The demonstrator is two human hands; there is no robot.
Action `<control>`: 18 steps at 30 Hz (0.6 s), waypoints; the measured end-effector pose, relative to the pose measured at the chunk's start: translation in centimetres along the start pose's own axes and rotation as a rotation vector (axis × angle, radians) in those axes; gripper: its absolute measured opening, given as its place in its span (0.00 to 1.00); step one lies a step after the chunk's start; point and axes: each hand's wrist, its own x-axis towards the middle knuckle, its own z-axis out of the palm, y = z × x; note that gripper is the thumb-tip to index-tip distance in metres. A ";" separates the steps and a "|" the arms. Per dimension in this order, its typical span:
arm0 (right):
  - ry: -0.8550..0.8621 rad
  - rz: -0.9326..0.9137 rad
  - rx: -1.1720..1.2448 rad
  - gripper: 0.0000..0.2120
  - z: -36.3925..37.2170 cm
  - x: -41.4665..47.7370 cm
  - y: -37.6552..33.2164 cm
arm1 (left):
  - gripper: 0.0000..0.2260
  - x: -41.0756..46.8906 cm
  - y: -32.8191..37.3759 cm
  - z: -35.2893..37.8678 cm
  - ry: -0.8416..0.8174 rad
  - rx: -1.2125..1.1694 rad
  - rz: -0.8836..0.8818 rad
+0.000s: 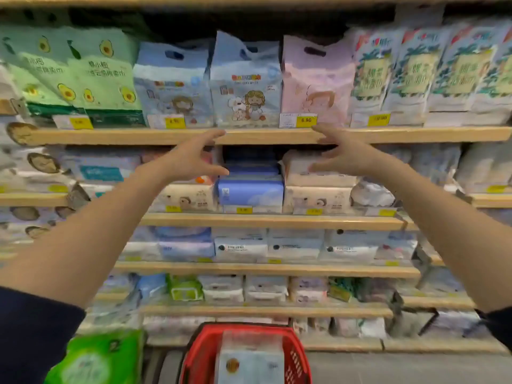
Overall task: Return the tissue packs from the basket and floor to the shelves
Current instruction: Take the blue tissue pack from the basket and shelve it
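Observation:
Both my arms reach out toward the wooden shelves (266, 135). My left hand (194, 157) and my right hand (342, 155) are open with fingers spread, holding nothing, on either side of a stack of blue tissue packs (250, 191) on the second shelf. Just above the hands stands a blue tissue pack with a cartoon figure (246, 87). On the floor below sits a red basket (199, 356) with a white and pale blue tissue pack (249, 361) upright in it. A green tissue pack (94, 358) lies on the floor to the basket's left.
The shelves are packed with tissue packs: green avocado packs (74, 76) at upper left, a pink pack (317, 81) and leaf-print packs (415, 73) at upper right. Yellow price tags (306, 120) line the shelf edges. Grey floor (388, 367) shows right of the basket.

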 end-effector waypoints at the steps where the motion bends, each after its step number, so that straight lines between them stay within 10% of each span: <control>1: -0.012 0.015 0.022 0.39 1.8 -1.3 1.2 | 0.37 -1.4 -1.1 1.8 -0.008 -0.028 -0.007; 18: -0.338 0.437 0.230 0.45 35.5 -18.2 20.5 | 0.39 -19.0 -24.8 30.8 -0.406 -0.322 -0.391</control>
